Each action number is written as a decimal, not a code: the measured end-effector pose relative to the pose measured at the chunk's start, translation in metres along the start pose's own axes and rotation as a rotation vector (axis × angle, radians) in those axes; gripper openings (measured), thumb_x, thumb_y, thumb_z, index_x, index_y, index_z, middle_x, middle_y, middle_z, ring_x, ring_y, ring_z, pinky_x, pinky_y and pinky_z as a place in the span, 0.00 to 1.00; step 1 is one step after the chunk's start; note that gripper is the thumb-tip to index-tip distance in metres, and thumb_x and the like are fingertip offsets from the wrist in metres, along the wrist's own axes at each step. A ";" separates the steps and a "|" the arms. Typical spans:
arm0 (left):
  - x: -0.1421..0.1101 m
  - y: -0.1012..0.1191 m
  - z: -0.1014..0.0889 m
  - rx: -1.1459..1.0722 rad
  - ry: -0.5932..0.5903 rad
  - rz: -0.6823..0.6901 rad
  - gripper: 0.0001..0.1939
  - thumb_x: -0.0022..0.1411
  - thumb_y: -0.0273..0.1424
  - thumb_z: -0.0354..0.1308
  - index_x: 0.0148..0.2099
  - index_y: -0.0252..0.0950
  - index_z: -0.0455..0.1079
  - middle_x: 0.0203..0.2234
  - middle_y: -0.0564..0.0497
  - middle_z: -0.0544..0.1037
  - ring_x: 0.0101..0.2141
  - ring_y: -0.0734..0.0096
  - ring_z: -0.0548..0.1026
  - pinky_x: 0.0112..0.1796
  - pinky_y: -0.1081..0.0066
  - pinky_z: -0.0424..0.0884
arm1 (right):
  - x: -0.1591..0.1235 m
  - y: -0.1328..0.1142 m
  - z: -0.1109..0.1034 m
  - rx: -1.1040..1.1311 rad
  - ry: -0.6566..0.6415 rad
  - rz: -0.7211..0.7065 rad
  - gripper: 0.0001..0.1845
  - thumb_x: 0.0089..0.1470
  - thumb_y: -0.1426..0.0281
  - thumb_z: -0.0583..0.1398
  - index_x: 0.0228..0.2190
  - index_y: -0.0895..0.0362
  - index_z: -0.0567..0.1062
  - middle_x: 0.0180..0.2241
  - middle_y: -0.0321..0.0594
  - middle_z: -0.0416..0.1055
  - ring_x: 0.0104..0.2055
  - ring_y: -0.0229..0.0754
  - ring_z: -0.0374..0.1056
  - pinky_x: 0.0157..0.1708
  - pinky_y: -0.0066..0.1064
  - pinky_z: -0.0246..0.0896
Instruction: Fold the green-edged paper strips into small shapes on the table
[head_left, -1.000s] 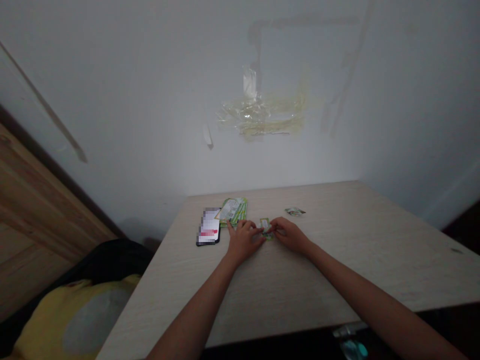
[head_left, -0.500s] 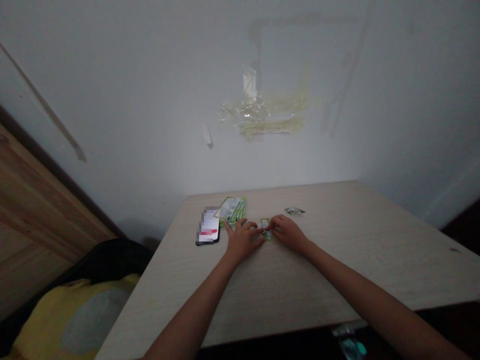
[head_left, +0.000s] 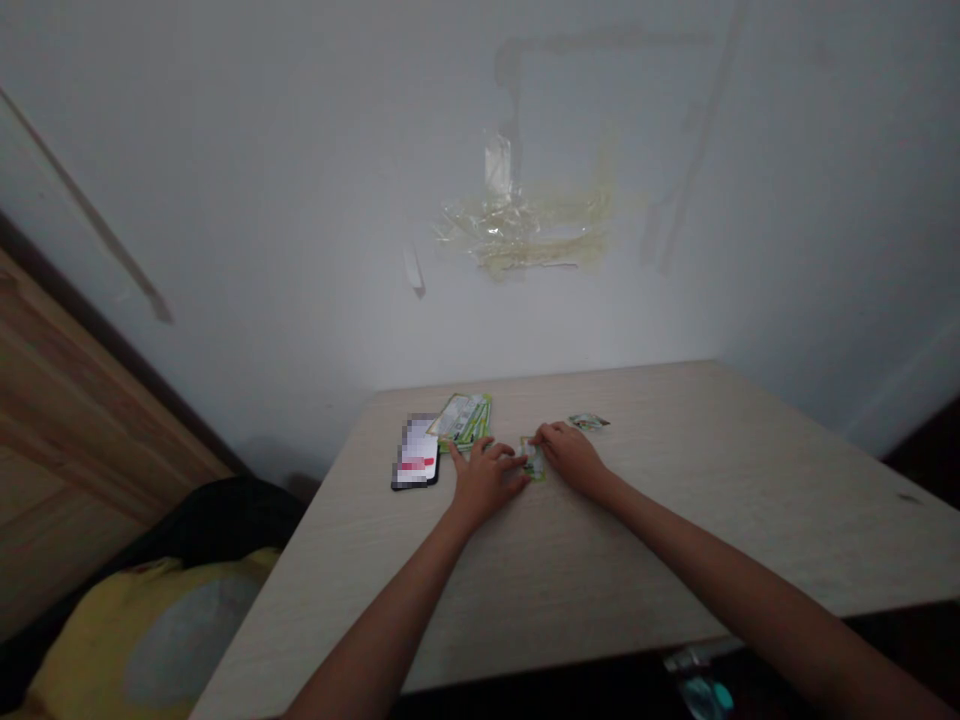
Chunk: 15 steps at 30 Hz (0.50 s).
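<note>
A small flat green-and-white packet (head_left: 534, 462) lies on the table between my hands. My left hand (head_left: 484, 482) rests at its left side, fingers spread, the fingertips on or beside its edge. At the upper right edge of the packet, my right hand (head_left: 574, 458) has its fingers bent and held together; whether they pinch it or only press on it is hard to see. Beyond my left hand is a loose pile of green-and-white packets (head_left: 466, 418). A phone (head_left: 420, 455) with a lit screen lies left of the pile, partly under it.
A crumpled small wrapper (head_left: 589, 422) lies beyond my right hand. The pale wooden table (head_left: 675, 480) meets a wall with old tape (head_left: 510, 225). Left of the table are a yellow cushion-like thing (head_left: 97, 640) and wooden boards (head_left: 67, 420). Below its front edge sits a clear bottle-like object (head_left: 701, 690).
My right fingers have shifted slightly up and away from the middle of the small packet, so more of it shows. My left hand has stayed in place.
</note>
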<state>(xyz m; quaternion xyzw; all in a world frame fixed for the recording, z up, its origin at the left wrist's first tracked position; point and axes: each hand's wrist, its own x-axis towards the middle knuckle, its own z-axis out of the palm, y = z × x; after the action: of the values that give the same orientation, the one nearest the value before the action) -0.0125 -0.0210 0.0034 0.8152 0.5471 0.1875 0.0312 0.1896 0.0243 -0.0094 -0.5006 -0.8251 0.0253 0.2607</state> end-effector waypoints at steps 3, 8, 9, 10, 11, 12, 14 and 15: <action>0.000 -0.001 0.002 0.005 0.011 0.008 0.16 0.58 0.47 0.59 0.50 0.61 0.72 0.49 0.56 0.75 0.58 0.50 0.59 0.54 0.28 0.24 | 0.003 -0.001 0.003 -0.010 0.004 0.016 0.07 0.61 0.72 0.55 0.39 0.55 0.73 0.38 0.45 0.73 0.43 0.44 0.68 0.44 0.31 0.58; 0.000 -0.003 0.004 -0.004 0.020 0.019 0.16 0.59 0.47 0.58 0.50 0.61 0.71 0.49 0.56 0.75 0.58 0.50 0.59 0.53 0.27 0.24 | 0.006 -0.003 0.009 -0.002 0.010 0.047 0.08 0.63 0.71 0.53 0.40 0.54 0.73 0.39 0.46 0.72 0.44 0.44 0.68 0.43 0.30 0.59; 0.000 -0.003 0.004 -0.009 0.021 0.020 0.16 0.58 0.47 0.58 0.50 0.61 0.71 0.48 0.56 0.75 0.58 0.50 0.59 0.53 0.27 0.24 | 0.006 -0.003 0.010 -0.007 0.011 0.046 0.09 0.63 0.71 0.53 0.40 0.54 0.73 0.39 0.47 0.72 0.44 0.44 0.68 0.43 0.30 0.59; 0.000 -0.003 0.004 -0.012 0.021 0.018 0.16 0.58 0.47 0.58 0.50 0.61 0.71 0.48 0.57 0.76 0.59 0.50 0.59 0.53 0.27 0.23 | 0.006 -0.004 0.011 -0.017 0.014 0.048 0.09 0.63 0.70 0.53 0.40 0.54 0.72 0.39 0.47 0.72 0.44 0.45 0.68 0.43 0.30 0.59; 0.000 -0.003 0.004 -0.013 0.020 0.016 0.16 0.58 0.47 0.59 0.50 0.61 0.71 0.48 0.56 0.76 0.59 0.50 0.58 0.53 0.27 0.23 | 0.005 -0.004 0.011 -0.027 0.016 0.052 0.09 0.63 0.70 0.52 0.40 0.54 0.72 0.38 0.47 0.72 0.44 0.45 0.68 0.43 0.31 0.59; 0.000 -0.003 0.004 -0.012 0.017 0.013 0.16 0.58 0.47 0.59 0.50 0.61 0.71 0.49 0.56 0.76 0.59 0.50 0.58 0.53 0.27 0.22 | 0.005 -0.004 0.012 -0.035 0.019 0.058 0.09 0.64 0.70 0.52 0.40 0.54 0.72 0.38 0.47 0.72 0.43 0.45 0.68 0.42 0.31 0.59; 0.000 -0.003 0.004 -0.008 0.015 0.011 0.16 0.58 0.47 0.58 0.50 0.61 0.71 0.49 0.56 0.76 0.59 0.50 0.58 0.53 0.28 0.22 | 0.005 -0.005 0.012 -0.043 0.018 0.071 0.09 0.63 0.70 0.52 0.40 0.54 0.72 0.38 0.48 0.72 0.42 0.46 0.68 0.42 0.32 0.59; 0.000 -0.002 0.003 -0.007 0.018 0.013 0.16 0.59 0.46 0.58 0.50 0.61 0.71 0.49 0.56 0.76 0.59 0.50 0.58 0.53 0.28 0.21 | 0.005 -0.005 0.013 -0.044 0.014 0.074 0.09 0.63 0.70 0.52 0.40 0.54 0.73 0.38 0.49 0.72 0.42 0.46 0.68 0.42 0.32 0.59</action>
<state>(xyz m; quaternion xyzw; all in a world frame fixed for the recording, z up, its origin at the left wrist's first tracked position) -0.0133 -0.0194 -0.0003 0.8168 0.5416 0.1969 0.0278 0.1783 0.0289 -0.0170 -0.5366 -0.8045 0.0134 0.2542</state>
